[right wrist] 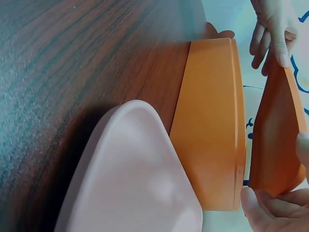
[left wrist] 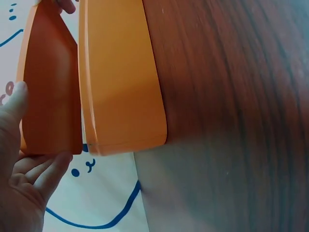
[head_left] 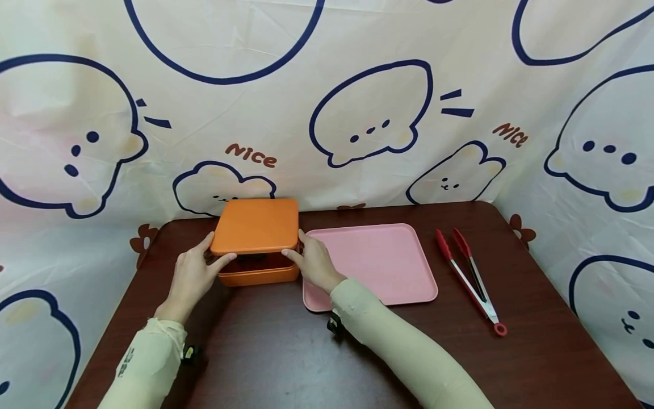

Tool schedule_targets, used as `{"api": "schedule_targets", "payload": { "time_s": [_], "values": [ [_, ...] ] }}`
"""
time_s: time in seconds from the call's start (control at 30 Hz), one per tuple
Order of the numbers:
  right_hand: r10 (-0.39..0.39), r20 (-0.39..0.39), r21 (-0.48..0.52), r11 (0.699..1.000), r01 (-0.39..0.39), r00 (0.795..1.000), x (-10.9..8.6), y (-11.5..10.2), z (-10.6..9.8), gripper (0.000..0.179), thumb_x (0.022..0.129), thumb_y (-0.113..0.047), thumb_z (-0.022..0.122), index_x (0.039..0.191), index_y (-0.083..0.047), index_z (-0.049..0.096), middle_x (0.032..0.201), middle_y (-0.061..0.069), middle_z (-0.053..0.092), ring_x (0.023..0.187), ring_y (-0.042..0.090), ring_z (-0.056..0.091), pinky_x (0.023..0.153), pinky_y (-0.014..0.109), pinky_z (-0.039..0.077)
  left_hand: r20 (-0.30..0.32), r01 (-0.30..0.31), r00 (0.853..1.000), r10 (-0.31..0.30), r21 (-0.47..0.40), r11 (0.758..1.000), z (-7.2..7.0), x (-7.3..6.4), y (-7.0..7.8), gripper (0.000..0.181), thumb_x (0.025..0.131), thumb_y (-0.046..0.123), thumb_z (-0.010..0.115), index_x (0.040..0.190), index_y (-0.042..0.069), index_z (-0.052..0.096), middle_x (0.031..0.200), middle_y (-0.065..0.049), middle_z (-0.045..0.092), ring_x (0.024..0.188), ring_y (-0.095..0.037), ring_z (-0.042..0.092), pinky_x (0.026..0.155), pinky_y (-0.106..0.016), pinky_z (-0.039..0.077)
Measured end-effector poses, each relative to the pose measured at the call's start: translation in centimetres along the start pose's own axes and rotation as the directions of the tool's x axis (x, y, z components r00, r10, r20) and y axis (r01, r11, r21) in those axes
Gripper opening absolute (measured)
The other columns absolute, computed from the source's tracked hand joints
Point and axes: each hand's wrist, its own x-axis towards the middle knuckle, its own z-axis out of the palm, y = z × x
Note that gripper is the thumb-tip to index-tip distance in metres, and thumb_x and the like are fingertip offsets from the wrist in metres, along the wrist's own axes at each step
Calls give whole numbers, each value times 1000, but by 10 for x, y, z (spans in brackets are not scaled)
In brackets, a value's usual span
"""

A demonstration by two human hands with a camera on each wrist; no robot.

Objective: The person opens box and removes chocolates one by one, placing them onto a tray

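An orange square lid (head_left: 258, 224) is held tilted over an orange box (head_left: 259, 276), its near edge raised so a dark gap shows between them. My left hand (head_left: 190, 276) grips the lid's left side, thumb on the near edge and fingers along the side. On the opposite side my right hand (head_left: 318, 262) pinches the lid's near right corner. In the left wrist view the lid's inner face (left wrist: 50, 92) stands apart from the box wall (left wrist: 120, 82). Most of the box's inside is hidden under the lid; something dark shows in the gap.
A pink tray (head_left: 378, 261) lies right of the box, partly beneath my right forearm. Farther right rest red-handled metal tongs (head_left: 472, 278), spread apart. All stand on a dark brown wooden table (head_left: 286, 352), with a cartoon-printed cloth (head_left: 368, 34) behind and at the sides.
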Motion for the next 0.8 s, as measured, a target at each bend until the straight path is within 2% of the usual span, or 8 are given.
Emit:
{"api": "schedule_targets", "payload": {
  "time_s": [0.13,0.23,0.33,0.43,0.53,0.6,0.67,0.8],
  "values": [
    [21,3,71,997,-21,1000,-2,1,-3,67,98,-32,67,151,0,42,76,5,51,60,7,40,53,19,31,25,34,999,-33,-34,999,0,-1,5,83,93,45,70,151,-5,38,140,-34,54,112,-46,66,90,-56,53],
    [34,9,108,994,-35,999,-5,1,-5,69,97,-32,68,151,1,40,76,10,50,60,9,38,53,20,30,24,63,998,-62,-81,995,-1,-4,7,80,95,47,67,150,-4,40,141,-33,54,114,-45,66,90,-54,54],
    [42,6,115,993,-42,999,-9,2,-4,69,97,-32,68,151,0,41,97,15,65,72,9,50,60,17,37,-8,79,997,-81,-132,988,-2,-5,8,71,98,44,64,148,-2,46,140,-30,56,115,-43,67,89,-51,53],
    [31,-3,132,991,-30,1000,-12,3,-4,68,96,-31,69,151,0,42,117,16,68,84,10,56,67,17,42,-30,103,993,-110,-188,977,-6,-5,10,65,98,43,63,145,1,50,142,-27,55,119,-41,65,89,-48,51],
    [2,-8,180,984,-1,1000,-16,3,-5,66,96,-28,70,149,-1,45,114,15,68,84,11,57,67,18,45,-19,156,986,-166,-244,957,-11,-7,12,65,97,46,64,145,5,52,146,-23,54,124,-38,62,92,-44,50],
    [-12,-8,225,974,14,1000,-18,3,-6,64,97,-27,70,148,1,46,110,15,67,84,12,59,69,19,49,-2,195,979,-204,-274,942,-14,-8,13,65,95,47,66,146,8,53,147,-20,54,127,-37,61,92,-34,53],
    [-9,-8,277,961,11,1000,-21,3,-7,59,99,-27,67,147,2,47,117,16,69,95,14,65,78,22,55,7,222,973,-231,-303,927,-17,-9,13,64,94,47,67,145,9,54,147,-18,55,128,-36,60,88,-20,53],
    [33,-24,405,914,-21,999,-24,1,-11,48,103,-21,60,140,8,53,129,23,67,114,28,68,92,35,58,8,232,970,-244,-345,909,-20,-14,14,62,93,44,70,143,8,57,144,-16,58,124,-34,62,76,0,44]
  ]
}}
